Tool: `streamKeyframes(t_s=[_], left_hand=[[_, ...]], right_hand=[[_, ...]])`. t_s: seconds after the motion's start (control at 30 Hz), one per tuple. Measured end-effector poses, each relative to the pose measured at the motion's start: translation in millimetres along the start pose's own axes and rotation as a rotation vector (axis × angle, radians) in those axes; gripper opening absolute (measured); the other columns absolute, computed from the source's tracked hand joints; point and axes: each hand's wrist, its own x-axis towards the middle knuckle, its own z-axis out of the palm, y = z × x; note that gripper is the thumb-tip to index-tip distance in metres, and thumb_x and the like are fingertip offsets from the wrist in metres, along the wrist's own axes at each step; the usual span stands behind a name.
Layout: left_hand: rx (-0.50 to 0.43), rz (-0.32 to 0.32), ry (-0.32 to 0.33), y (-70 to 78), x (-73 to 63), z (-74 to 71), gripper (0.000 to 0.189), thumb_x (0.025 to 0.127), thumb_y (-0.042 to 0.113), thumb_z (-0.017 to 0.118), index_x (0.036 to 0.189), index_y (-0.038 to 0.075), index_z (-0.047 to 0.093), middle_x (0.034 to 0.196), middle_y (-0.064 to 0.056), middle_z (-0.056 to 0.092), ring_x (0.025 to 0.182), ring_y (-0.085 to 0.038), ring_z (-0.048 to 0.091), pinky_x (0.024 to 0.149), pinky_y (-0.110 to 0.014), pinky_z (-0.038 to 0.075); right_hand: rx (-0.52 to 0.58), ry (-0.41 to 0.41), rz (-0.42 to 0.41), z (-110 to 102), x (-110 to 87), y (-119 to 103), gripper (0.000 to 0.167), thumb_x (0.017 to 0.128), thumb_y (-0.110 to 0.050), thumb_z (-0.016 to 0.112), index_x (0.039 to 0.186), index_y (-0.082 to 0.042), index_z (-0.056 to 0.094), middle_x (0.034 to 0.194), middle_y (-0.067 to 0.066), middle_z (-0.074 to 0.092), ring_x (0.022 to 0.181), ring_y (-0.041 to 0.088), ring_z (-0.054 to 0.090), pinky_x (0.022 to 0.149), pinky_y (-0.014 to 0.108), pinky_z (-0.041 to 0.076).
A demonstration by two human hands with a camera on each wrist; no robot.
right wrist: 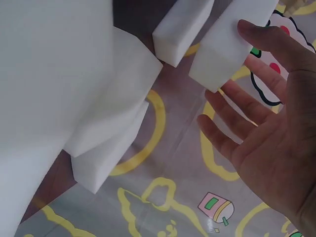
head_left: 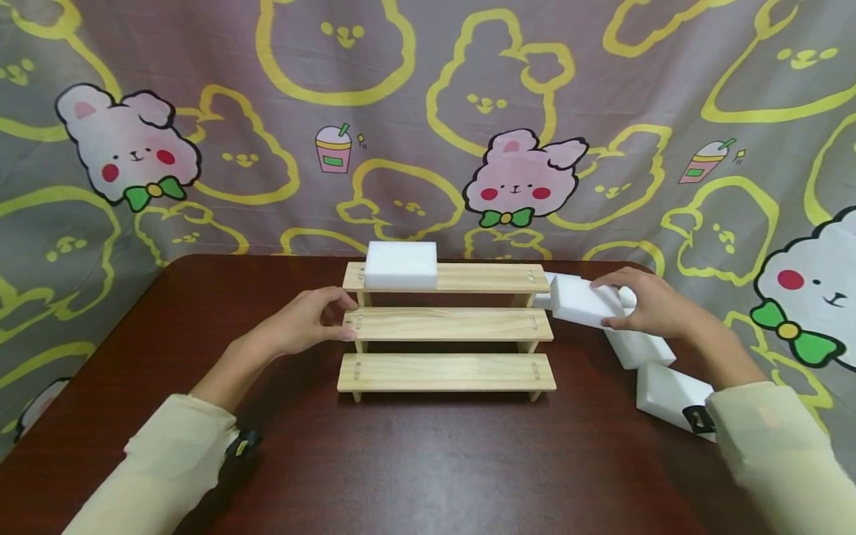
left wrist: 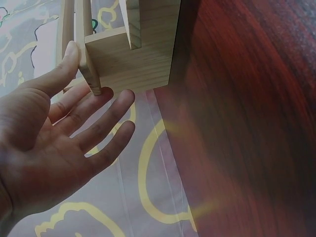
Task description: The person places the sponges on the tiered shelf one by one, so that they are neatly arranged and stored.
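A three-tier wooden display stand (head_left: 448,325) stands on the dark table, its steps rising toward the back. My left hand (head_left: 304,319) pinches the left end of its middle board; the left wrist view shows the thumb on one face of that board and fingertips at the other, with the lower fingers spread. One white foam block (head_left: 401,266) lies on the top tier, toward the left. To the right of the stand, my right hand (head_left: 652,301) holds another white foam block (head_left: 583,301) between thumb and fingers, slightly tilted and raised, as the right wrist view (right wrist: 229,47) also shows.
Several more white foam blocks (head_left: 640,348) lie along the right side of the table (head_left: 428,468), some beneath my right hand and forearm. A patterned curtain (head_left: 394,215) hangs right behind the table's back edge.
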Motion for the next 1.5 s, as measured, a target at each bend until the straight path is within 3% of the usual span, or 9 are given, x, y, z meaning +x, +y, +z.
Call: streamKeyframes(t_s=[0.33, 0.57, 0.77, 0.9, 1.07, 1.2, 1.27, 1.5], left_hand=[[-0.003, 0.0, 0.003, -1.0, 0.9, -0.6, 0.04, 0.09, 0.012, 0.082, 0.121, -0.006, 0.063, 0.11, -0.016, 0.068, 0.095, -0.027, 0.067, 0.085, -0.043, 0.055], [-0.003, -0.01, 0.0, -1.0, 1.3, -0.7, 0.041, 0.09, 0.012, 0.082, 0.122, -0.006, 0.063, 0.111, -0.016, 0.067, 0.096, -0.027, 0.067, 0.085, -0.043, 0.055], [0.0, -0.005, -0.004, -0.8, 0.9, -0.4, 0.041, 0.09, 0.012, 0.082, 0.122, -0.006, 0.063, 0.111, -0.017, 0.067, 0.095, -0.027, 0.067, 0.085, -0.043, 0.055], [0.001, -0.001, -0.001, -1.5, 0.6, 0.2, 0.04, 0.09, 0.011, 0.082, 0.122, -0.006, 0.063, 0.111, -0.016, 0.068, 0.095, -0.027, 0.067, 0.085, -0.044, 0.055], [0.0, 0.009, 0.002, -2.4, 0.6, 1.4, 0.04, 0.09, 0.01, 0.082, 0.121, -0.007, 0.064, 0.11, -0.016, 0.068, 0.094, -0.027, 0.067, 0.086, -0.045, 0.056], [-0.008, 0.008, 0.0, -2.7, 1.2, 1.9, 0.04, 0.09, 0.01, 0.082, 0.121, -0.007, 0.064, 0.111, -0.017, 0.068, 0.095, -0.028, 0.068, 0.086, -0.045, 0.056], [-0.01, 0.007, 0.0, -2.5, 1.6, 1.9, 0.04, 0.09, 0.011, 0.082, 0.121, -0.006, 0.064, 0.112, -0.017, 0.068, 0.096, -0.028, 0.068, 0.086, -0.045, 0.056], [-0.012, 0.015, 0.005, -3.5, 2.0, 0.4, 0.039, 0.09, 0.008, 0.082, 0.12, -0.008, 0.064, 0.11, -0.018, 0.068, 0.095, -0.029, 0.068, 0.087, -0.047, 0.057]], right_hand=[[-0.007, 0.04, 0.006, -1, 2.1, -3, 0.059, 0.075, -0.016, 0.093, 0.126, 0.001, 0.069, 0.123, 0.022, 0.065, 0.112, 0.038, 0.057, 0.088, 0.055, 0.047], [0.021, 0.091, 0.02, -4, 4.8, -4, 0.061, 0.075, -0.021, 0.094, 0.126, 0.001, 0.068, 0.121, 0.026, 0.064, 0.104, 0.041, 0.064, 0.089, 0.058, 0.054], [0.032, 0.096, 0.068, -9, 4.5, -7, 0.062, 0.078, -0.025, 0.092, 0.127, 0.003, 0.067, 0.126, 0.029, 0.058, 0.109, 0.046, 0.06, 0.091, 0.062, 0.05], [0.039, 0.13, 0.058, -11, 3.1, -9, 0.06, 0.078, -0.022, 0.09, 0.128, 0.003, 0.067, 0.125, 0.027, 0.057, 0.107, 0.044, 0.059, 0.088, 0.06, 0.049], [0.052, 0.193, 0.021, -12, 1.5, -8, 0.056, 0.079, -0.018, 0.089, 0.127, 0.002, 0.068, 0.117, 0.02, 0.057, 0.102, 0.038, 0.059, 0.08, 0.037, 0.05], [0.083, 0.218, 0.035, -14, 1.9, -10, 0.057, 0.08, -0.018, 0.088, 0.128, 0.003, 0.067, 0.115, 0.02, 0.054, 0.099, 0.043, 0.064, 0.075, 0.016, 0.042], [0.088, 0.231, 0.042, -15, 2.7, -11, 0.058, 0.08, -0.019, 0.088, 0.129, 0.003, 0.067, 0.113, 0.019, 0.054, 0.097, 0.045, 0.065, 0.074, 0.014, 0.04], [0.064, 0.267, 0.051, -18, 5.9, -14, 0.057, 0.081, -0.021, 0.088, 0.128, 0.004, 0.068, 0.111, 0.02, 0.056, 0.095, 0.045, 0.064, 0.074, 0.04, 0.047]])
